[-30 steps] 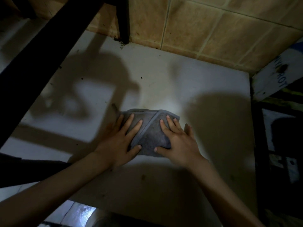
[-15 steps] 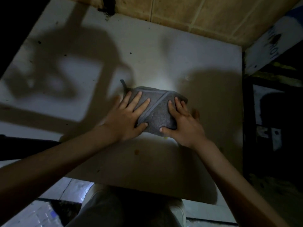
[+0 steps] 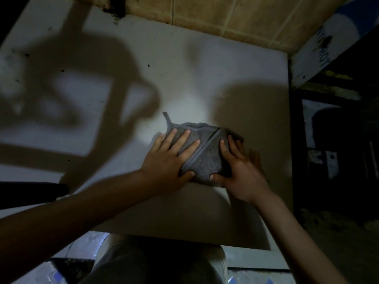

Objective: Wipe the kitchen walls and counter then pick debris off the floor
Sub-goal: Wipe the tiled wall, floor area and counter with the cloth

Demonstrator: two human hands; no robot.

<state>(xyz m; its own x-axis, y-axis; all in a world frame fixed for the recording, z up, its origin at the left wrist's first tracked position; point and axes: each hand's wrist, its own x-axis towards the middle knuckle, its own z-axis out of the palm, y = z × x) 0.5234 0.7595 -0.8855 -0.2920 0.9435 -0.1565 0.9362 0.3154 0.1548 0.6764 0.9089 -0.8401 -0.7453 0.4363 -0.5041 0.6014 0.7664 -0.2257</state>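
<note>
Under both palms, one folded grey cloth (image 3: 205,152) lies flat on the white counter (image 3: 184,78). Two hands, one cloth. Left hand (image 3: 170,158) spread wide, fingers splayed over the cloth's left half, thumb hooked at its near edge; pressing, not gripping. Right hand (image 3: 240,173) likewise flat and open on the right half, thumb at the near edge, outer fingers spilling onto bare counter. A seam runs diagonally between the two hands; the cloth's long axis sits roughly side to side, a small tab poking out beyond the left fingertips. Neither hand is clearly nearer; both bear on it equally. Judged step: wiping the counter, with unwiped surface ahead of the fingertips and off to the left. A few dark specks dot that far stretch. Beyond it, the tan tiled wall (image 3: 235,17) meets the counter's back edge
</note>
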